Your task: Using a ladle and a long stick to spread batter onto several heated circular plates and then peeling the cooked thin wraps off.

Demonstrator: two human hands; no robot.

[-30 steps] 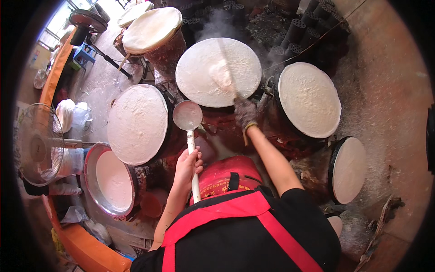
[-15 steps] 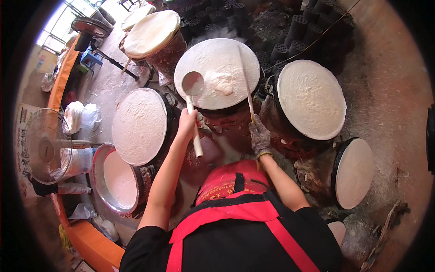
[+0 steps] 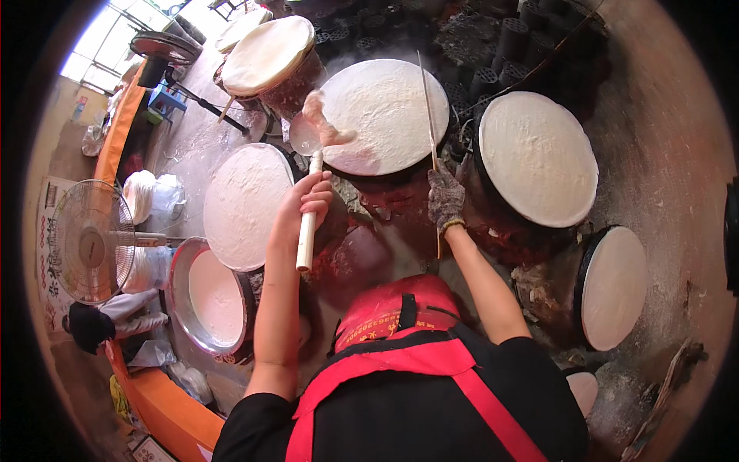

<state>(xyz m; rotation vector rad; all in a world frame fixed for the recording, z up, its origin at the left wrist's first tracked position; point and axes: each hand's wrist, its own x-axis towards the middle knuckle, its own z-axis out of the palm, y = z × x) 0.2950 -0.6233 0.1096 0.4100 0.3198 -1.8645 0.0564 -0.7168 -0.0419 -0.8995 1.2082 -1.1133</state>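
My bare left hand [image 3: 306,199] is wrapped round the pale, thick handle of a ladle [image 3: 305,256]. Its round bowl sits at the left edge of the middle round griddle [image 3: 389,115], which is coated with a thin white batter layer. A stretchy, pinkish lump of batter [image 3: 326,127] hangs beside the bowl, partly over the griddle. In a grey knitted glove, my right hand [image 3: 446,199] grips a long, thin spatula [image 3: 428,108]. The blade is seen nearly edge-on and points away along the griddle's right side.
More batter-coated griddles stand around me, at left [image 3: 248,206], right [image 3: 539,158] and lower right [image 3: 613,289]. A metal basin [image 3: 181,296] of white batter is at lower left. Fans [image 3: 94,240] stand along the left; dark perforated coal briquettes [image 3: 512,38] are stacked behind. Another person bends at far left.
The ladle has shifted left to the griddle's edge, and the batter lump has moved from the griddle's middle to beside the bowl. The spatula has turned edge-on, slightly right.
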